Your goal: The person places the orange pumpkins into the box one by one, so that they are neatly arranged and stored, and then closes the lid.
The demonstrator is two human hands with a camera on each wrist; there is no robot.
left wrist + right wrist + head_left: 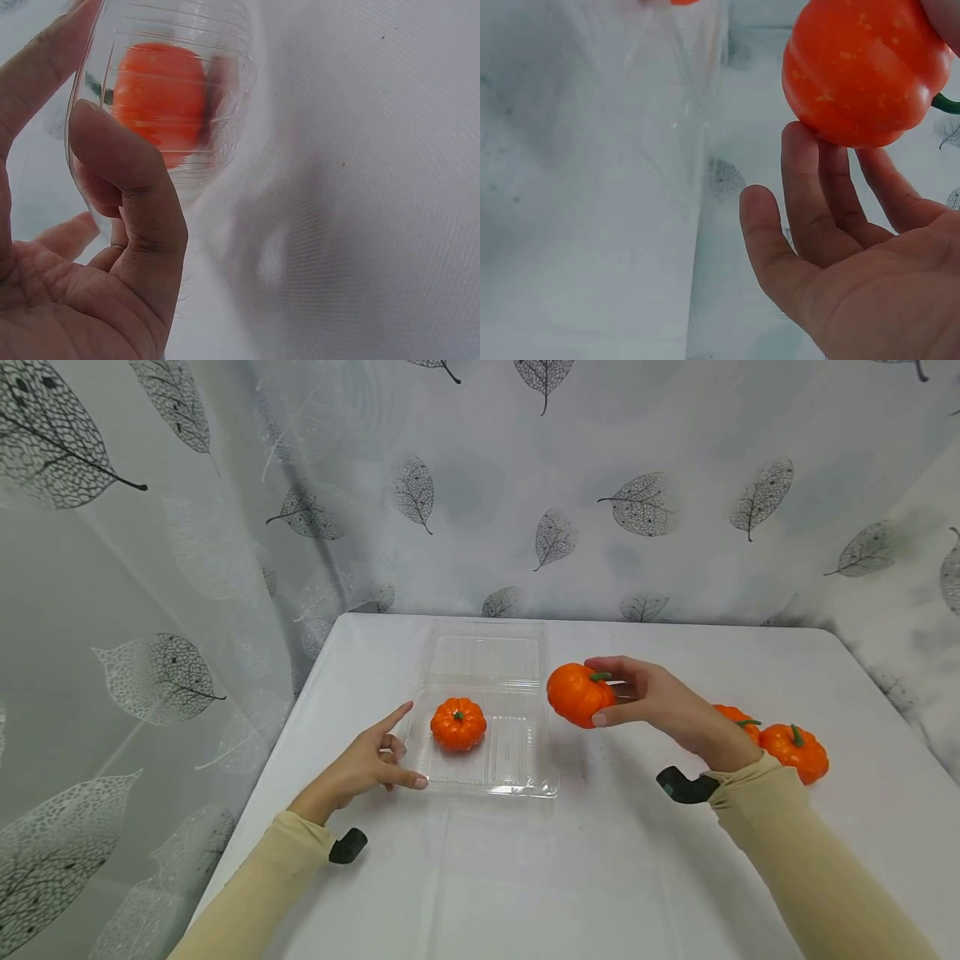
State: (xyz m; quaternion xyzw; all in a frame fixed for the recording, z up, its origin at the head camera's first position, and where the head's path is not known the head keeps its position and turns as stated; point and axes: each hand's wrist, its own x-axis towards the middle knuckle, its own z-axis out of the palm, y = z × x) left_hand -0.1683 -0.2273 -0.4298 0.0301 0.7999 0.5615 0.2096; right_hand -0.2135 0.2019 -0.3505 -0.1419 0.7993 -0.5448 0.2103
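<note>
A clear plastic clamshell box (pixel 517 752) lies unfolded on the table, its lid flap (pixel 487 653) pointing to the back. Inside its left half sits a small orange toy pumpkin (pixel 458 724), also visible through the clear wall in the left wrist view. My left hand (pixel 365 768) holds the box at its front left corner, thumb on the front rim, some fingers curled against the left edge and the index finger stretched out. My right hand (pixel 637 697) grips another orange pumpkin (pixel 576 695) between thumb and fingers, raised just right of the box, its green stem toward the palm.
Two more orange pumpkins (pixel 797 752) stand close together on the right of the white table (pixel 600 877), one partly hidden by the right forearm. Leaf-patterned curtains (pixel 480 485) hang behind the table and along its left side.
</note>
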